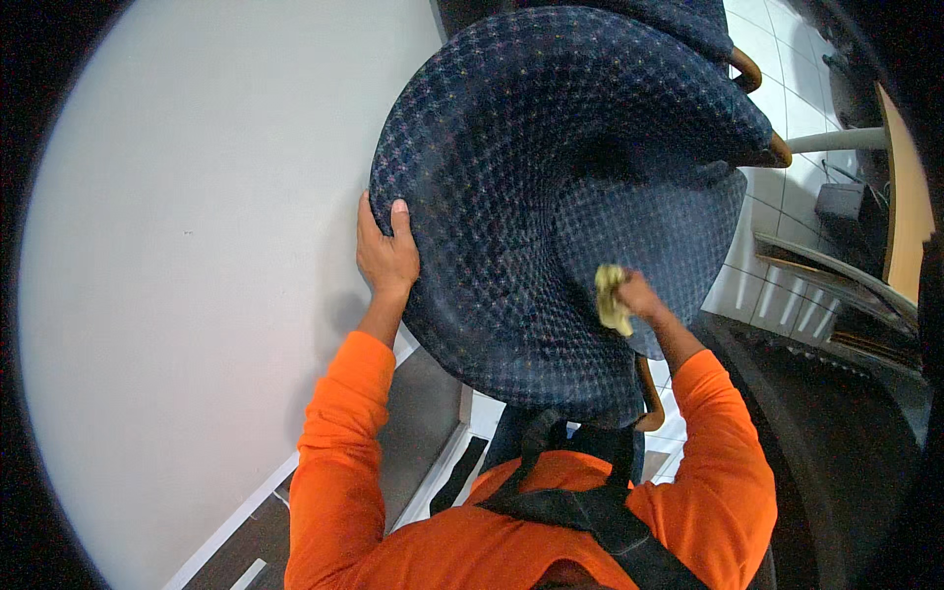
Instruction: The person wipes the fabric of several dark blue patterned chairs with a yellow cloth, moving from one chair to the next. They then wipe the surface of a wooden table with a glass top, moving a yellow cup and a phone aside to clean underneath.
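A round-backed upholstered chair [472,187] in dark blue patterned fabric fills the middle of the head view. My left hand [387,250] grips the outer edge of its backrest, thumb on the inner side and fingers round the back. Bunched in my right hand [641,295] is a yellow cloth [612,299], pressed on the chair's seat [678,221] near the side closest to me. My right fingers are closed and partly hidden by the cloth.
A white wall [197,216] runs along the left, close to the backrest. Another dark blue chair [649,20] stands beyond. At right are a wooden tabletop edge [900,187], white floor tiles [772,44] and a dark curved surface [826,423]. Wooden armrest ends [780,150] jut out.
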Demonstrator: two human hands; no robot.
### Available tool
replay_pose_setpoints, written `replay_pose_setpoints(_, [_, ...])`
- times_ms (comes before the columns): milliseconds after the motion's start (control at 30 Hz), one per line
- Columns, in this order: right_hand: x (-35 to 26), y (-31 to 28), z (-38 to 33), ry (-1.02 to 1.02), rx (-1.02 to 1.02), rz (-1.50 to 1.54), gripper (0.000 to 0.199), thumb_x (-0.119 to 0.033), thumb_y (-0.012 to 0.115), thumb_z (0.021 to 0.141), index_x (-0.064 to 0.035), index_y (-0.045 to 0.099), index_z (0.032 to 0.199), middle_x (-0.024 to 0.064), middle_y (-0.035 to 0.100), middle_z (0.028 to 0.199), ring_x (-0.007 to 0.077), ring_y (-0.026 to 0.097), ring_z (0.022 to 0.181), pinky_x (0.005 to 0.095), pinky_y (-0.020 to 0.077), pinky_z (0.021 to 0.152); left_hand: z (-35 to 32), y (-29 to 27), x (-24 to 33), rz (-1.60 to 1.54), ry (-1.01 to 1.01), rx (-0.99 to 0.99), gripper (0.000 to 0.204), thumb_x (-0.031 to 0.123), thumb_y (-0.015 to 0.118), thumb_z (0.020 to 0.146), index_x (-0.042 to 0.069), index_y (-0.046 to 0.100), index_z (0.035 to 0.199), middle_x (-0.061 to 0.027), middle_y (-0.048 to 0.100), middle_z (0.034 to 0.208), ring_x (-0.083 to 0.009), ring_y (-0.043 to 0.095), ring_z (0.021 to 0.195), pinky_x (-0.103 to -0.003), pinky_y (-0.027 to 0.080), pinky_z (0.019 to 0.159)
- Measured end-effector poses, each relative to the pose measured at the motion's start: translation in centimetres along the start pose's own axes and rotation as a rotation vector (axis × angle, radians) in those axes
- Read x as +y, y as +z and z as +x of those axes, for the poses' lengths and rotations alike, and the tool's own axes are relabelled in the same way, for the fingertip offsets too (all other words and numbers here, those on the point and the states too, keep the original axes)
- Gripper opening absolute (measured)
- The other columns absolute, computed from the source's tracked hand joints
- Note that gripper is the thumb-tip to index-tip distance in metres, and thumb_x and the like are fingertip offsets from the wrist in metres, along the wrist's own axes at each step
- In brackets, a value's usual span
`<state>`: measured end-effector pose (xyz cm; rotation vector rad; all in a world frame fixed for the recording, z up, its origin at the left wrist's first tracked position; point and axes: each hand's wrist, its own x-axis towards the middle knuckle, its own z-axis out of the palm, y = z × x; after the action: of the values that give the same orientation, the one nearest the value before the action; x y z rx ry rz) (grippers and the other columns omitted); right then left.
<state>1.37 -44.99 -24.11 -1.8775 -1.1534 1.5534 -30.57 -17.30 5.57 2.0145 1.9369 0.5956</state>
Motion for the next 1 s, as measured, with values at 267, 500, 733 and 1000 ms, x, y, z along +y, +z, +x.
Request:
replay_pose_setpoints(267, [-28.9,1.4,9.3,-0.424,0.67,0.4,0.028,-0.019,0.055,0.091,-0.0024,0.057,0.113,0.0194,0.065,0.101,0.0359,0.063,0.091,0.0412,0.0495,0.081,-0.3,-1.1,-1.0,0.051,-0.021,0.027,0.065,0.046,0.05,0.092,-0.002,0.042,0.135,-0.0251,0.05,0.132,-0.039,0.05,0.12,-0.042,0.038,0.101])
replay_pose_setpoints(500, [-19.6,9.7,1.6,-0.197,-0.292,-0.006,0.047,-0.041,0.053,0.09,-0.0031,0.056,0.117,0.027,0.063,0.106,0.0403,0.061,0.098,0.0499,0.046,0.086,-0.6,-1.6,-2.0,0.085,-0.03,0.03,0.064,0.044,0.052,0.091,-0.002,0.042,0.135,-0.0249,0.05,0.132,-0.0385,0.05,0.12,-0.041,0.039,0.101])
replay_pose_setpoints(733, [-8.0,8.7,4.2,0.284,-0.144,0.295,0.042,-0.036,0.061,0.09,-0.0061,0.057,0.119,0.0117,0.066,0.104,0.0251,0.063,0.095,0.0354,0.0489,0.083,-0.2,-1.0,-2.4,0.059,0.013,0.042,0.062,0.042,0.052,0.092,-0.002,0.041,0.136,-0.0246,0.051,0.131,-0.0382,0.051,0.119,-0.041,0.039,0.101])
replay_pose_setpoints(1000, [-18.5,15.7,6.7,0.119,0.373,0.187,0.039,0.003,0.051,0.08,-0.0038,0.059,0.118,0.0186,0.062,0.116,0.0322,0.06,0.108,0.0376,0.0478,0.089,-0.3,-0.6,-1.4,0.005,-0.007,0.042,0.056,0.035,0.052,0.094,-0.002,0.042,0.135,-0.0255,0.052,0.129,-0.0373,0.052,0.118,-0.04,0.039,0.1])
